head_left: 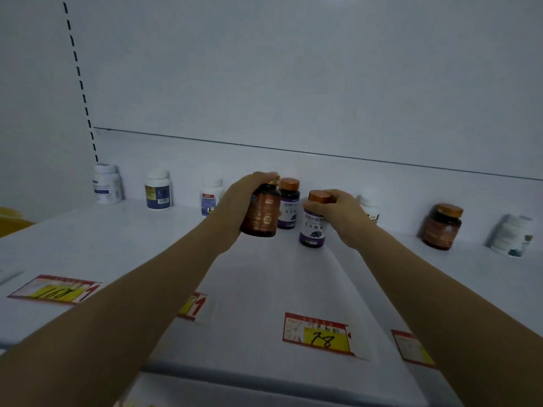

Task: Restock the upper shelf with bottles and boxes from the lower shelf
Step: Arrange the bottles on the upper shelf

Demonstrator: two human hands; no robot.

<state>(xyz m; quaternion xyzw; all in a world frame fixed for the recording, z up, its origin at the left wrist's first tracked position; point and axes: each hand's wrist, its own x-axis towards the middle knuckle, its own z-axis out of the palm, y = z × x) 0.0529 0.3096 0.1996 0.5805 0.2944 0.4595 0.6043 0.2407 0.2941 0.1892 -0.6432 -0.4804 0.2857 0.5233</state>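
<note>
An amber bottle (261, 214) is gripped by the left hand (235, 201) just above the upper shelf (147, 245), fingers wrapped round it. A purple-label bottle (313, 223) w/ copper cap is clamped at the top by the right hand (342, 214), next to a matching bottle (289, 205) behind.

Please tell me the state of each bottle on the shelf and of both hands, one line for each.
Left hand: closed around the brown bottle.
Brown bottle: held, tilted.
Right hand: fingers on the purple bottle's cap.
Purple bottle: held, upright, capped.
Second purple bottle: standing, capped.
Right brown bottle: standing, capped.
White bottle: standing, capped.
</note>
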